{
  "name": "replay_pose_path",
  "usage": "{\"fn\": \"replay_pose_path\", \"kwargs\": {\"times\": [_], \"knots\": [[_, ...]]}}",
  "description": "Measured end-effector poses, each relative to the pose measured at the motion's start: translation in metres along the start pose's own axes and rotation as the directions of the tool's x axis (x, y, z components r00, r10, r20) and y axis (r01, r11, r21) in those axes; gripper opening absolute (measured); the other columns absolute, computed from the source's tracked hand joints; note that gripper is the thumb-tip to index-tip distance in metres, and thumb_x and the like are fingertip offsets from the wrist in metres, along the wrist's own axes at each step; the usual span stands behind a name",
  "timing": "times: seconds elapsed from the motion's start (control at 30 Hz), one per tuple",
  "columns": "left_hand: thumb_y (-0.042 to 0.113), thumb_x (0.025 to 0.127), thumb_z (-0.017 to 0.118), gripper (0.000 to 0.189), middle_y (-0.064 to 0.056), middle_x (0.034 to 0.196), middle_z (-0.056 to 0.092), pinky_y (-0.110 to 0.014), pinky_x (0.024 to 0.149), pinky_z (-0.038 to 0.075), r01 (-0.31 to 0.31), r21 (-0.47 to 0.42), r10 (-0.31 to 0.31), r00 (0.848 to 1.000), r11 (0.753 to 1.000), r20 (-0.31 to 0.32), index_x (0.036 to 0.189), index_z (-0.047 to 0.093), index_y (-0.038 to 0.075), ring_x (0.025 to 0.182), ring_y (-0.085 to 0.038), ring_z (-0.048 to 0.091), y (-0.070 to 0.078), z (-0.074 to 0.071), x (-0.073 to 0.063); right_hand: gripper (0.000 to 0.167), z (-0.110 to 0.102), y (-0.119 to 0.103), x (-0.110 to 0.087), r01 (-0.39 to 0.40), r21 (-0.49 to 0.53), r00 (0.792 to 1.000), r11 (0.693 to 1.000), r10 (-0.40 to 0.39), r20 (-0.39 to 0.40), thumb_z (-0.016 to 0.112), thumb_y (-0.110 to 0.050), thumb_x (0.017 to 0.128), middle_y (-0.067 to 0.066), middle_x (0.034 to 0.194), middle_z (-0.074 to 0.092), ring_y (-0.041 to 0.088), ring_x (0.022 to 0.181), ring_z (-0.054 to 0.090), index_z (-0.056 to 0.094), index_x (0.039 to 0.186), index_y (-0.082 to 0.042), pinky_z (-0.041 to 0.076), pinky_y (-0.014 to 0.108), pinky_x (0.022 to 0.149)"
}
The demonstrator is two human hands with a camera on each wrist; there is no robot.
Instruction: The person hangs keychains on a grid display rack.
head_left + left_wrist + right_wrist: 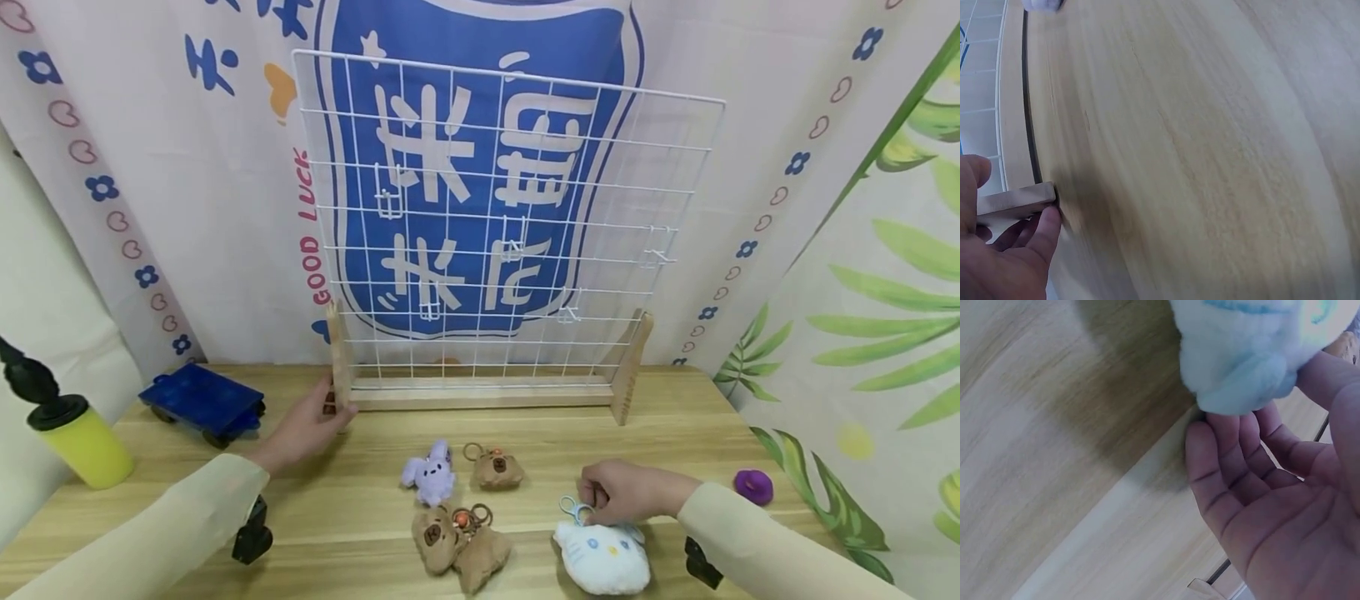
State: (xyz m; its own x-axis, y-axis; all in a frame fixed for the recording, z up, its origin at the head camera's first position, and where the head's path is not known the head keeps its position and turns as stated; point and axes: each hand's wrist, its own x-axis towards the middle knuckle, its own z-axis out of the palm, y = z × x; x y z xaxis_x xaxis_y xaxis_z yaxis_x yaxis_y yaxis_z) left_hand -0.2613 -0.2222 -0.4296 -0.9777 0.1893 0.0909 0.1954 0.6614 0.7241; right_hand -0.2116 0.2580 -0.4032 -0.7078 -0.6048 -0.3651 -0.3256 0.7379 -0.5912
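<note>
My left hand point(303, 429) grips the left wooden upright point(340, 358) of a stand that carries a white wire grid panel point(465, 208). In the left wrist view, thumb and fingers lie on both sides of the wood's end point(1019, 199). On the right, my right hand point(626, 492) pinches the top of a white cat-face plush keychain point(603, 560), beside its light blue clasp point(572, 507). The right wrist view shows the fingers and thumb point(1325, 378) at the upper edge of this plush point(1241, 350), by a pale blue bow; the pinched spot itself is hidden.
A lilac plush keychain point(432, 475) and several brown plush keychains point(497, 469) lie mid-table. Small white hooks point(388, 202) hang on the grid. A blue toy cart point(202, 402) and yellow pump bottle point(81, 442) stand left; a purple object point(753, 487) lies right.
</note>
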Motion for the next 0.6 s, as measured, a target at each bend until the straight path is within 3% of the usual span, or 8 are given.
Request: {"fn": "replay_pose_path", "kwargs": {"times": [0.37, 0.6], "knots": [[0.011, 0.107, 0.056, 0.063, -0.041, 0.14, 0.054, -0.058, 0.098, 0.057, 0.006, 0.016, -0.006, 1.0, 1.0, -0.021, 0.156, 0.025, -0.015, 0.123, -0.051, 0.062, -0.0036, 0.0056, 0.0024, 0.016, 0.0003, 0.0027, 0.0017, 0.08, -0.032, 0.995, 0.996, -0.082, -0.051, 0.077, -0.01, 0.091, -0.009, 0.08, 0.057, 0.0, 0.072, 0.049, 0.062, 0.088, -0.01, 0.046, 0.019, 0.064], [0.009, 0.107, 0.055, 0.056, -0.039, 0.131, 0.06, -0.05, 0.089, 0.062, 0.005, 0.021, -0.005, 1.0, 1.0, -0.028, 0.152, 0.032, -0.016, 0.116, -0.047, 0.066, -0.0056, 0.0036, 0.0035, 0.008, -0.0038, 0.0092, 0.0052, 0.093, 0.147, 0.995, 0.985, -0.086, -0.052, 0.073, -0.005, 0.093, 0.0, 0.084, 0.067, 0.003, 0.074, 0.058, 0.066, 0.096, -0.003, 0.049, 0.018, 0.065]]}}
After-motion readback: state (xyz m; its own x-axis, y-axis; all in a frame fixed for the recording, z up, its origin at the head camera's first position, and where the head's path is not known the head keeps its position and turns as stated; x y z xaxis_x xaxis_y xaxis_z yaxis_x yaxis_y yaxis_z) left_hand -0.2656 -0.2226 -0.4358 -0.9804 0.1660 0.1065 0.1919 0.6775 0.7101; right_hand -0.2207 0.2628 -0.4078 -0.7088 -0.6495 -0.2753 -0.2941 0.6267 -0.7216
